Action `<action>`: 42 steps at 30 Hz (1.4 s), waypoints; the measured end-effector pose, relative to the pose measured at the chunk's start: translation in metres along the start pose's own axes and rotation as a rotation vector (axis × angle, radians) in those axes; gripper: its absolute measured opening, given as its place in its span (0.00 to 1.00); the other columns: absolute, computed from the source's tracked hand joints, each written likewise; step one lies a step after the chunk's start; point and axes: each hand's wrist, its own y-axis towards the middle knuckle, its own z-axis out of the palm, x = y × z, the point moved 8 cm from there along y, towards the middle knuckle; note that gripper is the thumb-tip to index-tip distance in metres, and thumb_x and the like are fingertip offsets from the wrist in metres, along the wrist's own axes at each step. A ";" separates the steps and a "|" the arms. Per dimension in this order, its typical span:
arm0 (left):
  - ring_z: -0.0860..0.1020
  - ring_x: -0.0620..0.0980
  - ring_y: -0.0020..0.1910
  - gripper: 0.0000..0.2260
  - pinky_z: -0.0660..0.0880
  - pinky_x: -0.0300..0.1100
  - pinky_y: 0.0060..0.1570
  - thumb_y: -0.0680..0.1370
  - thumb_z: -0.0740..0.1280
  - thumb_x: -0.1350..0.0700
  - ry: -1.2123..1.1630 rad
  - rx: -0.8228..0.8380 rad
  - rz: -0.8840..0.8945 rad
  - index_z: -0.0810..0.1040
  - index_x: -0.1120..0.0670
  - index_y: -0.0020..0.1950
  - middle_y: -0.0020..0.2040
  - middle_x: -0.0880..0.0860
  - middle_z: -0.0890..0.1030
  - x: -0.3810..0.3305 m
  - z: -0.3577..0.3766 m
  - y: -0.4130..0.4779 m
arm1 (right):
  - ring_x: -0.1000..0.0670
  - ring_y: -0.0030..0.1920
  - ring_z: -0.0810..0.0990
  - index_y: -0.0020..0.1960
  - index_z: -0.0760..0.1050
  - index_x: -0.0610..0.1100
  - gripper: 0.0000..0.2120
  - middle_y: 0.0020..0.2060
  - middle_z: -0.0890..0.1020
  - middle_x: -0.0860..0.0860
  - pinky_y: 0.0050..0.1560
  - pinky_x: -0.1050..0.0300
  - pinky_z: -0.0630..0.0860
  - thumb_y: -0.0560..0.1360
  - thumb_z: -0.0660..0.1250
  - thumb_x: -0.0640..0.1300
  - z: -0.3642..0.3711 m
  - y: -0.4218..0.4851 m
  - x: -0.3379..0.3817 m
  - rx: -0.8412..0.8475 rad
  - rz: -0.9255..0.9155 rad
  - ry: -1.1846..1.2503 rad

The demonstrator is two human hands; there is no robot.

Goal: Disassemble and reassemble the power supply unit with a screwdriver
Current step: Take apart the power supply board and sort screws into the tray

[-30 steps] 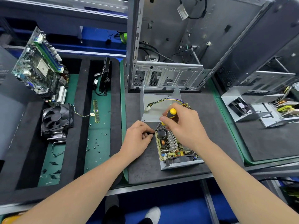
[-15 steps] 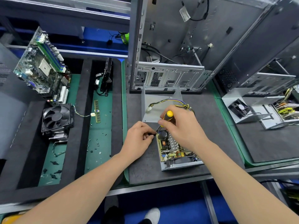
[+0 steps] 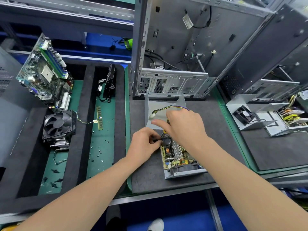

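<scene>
The open power supply unit (image 3: 179, 161) lies on the dark mat with its circuit board and heat sink bare. Its grey metal cover (image 3: 160, 106) stands just behind, with a wire bundle and white connector (image 3: 152, 116) across it. My right hand (image 3: 185, 129) hovers over the unit's far end and wraps the screwdriver (image 3: 167, 122); only slivers of its yellow handle show, and the index finger stretches left. My left hand (image 3: 144, 145) pinches a small black piece (image 3: 156, 140) at the unit's far left corner, beside a black capacitor.
An open computer case (image 3: 173, 84) stands right behind the work spot. To the left, a green tray (image 3: 103, 147) holds loose screws and a RAM stick, with a cooler fan (image 3: 58, 125) and a motherboard (image 3: 45, 72) beyond. Another opened supply with a fan (image 3: 244, 115) lies at right.
My right hand has turned over the screwdriver, now hiding most of the yellow handle, and its index finger has stretched out leftward. My left hand keeps pinching at the same corner.
</scene>
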 end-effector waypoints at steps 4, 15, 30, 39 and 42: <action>0.79 0.42 0.38 0.06 0.74 0.33 0.44 0.74 0.77 0.56 0.014 0.040 0.030 0.83 0.51 0.49 0.42 0.43 0.84 0.001 0.003 0.005 | 0.50 0.26 0.58 0.33 0.60 0.47 0.32 0.28 0.63 0.52 0.28 0.55 0.52 0.80 0.51 0.73 -0.010 0.001 -0.003 0.030 0.086 -0.046; 0.75 0.43 0.43 0.03 0.69 0.28 0.45 0.79 0.72 0.59 0.169 0.141 0.313 0.83 0.54 0.53 0.41 0.42 0.78 -0.013 0.006 0.011 | 0.44 0.54 0.79 0.55 0.75 0.46 0.09 0.53 0.75 0.50 0.41 0.51 0.68 0.83 0.65 0.52 -0.015 -0.009 0.020 0.262 -0.506 -0.006; 0.77 0.42 0.36 0.11 0.70 0.24 0.41 0.74 0.72 0.63 0.040 0.115 0.232 0.85 0.48 0.51 0.43 0.31 0.81 0.008 0.005 0.014 | 0.43 0.55 0.79 0.56 0.77 0.43 0.15 0.51 0.79 0.48 0.52 0.45 0.76 0.85 0.60 0.54 -0.016 -0.011 0.005 0.167 -0.341 0.050; 0.78 0.46 0.31 0.10 0.73 0.31 0.37 0.71 0.76 0.57 -0.009 0.124 0.230 0.78 0.48 0.47 0.41 0.38 0.79 0.006 0.002 0.010 | 0.43 0.51 0.81 0.51 0.80 0.44 0.13 0.47 0.82 0.50 0.53 0.46 0.77 0.83 0.65 0.53 -0.024 -0.012 -0.008 0.106 -0.268 0.217; 0.78 0.46 0.32 0.07 0.73 0.30 0.38 0.72 0.80 0.55 -0.012 0.117 0.247 0.83 0.51 0.46 0.40 0.41 0.79 0.005 0.000 0.010 | 0.44 0.48 0.81 0.49 0.82 0.44 0.12 0.44 0.82 0.51 0.50 0.46 0.77 0.82 0.68 0.52 -0.027 -0.013 -0.012 0.074 -0.261 0.273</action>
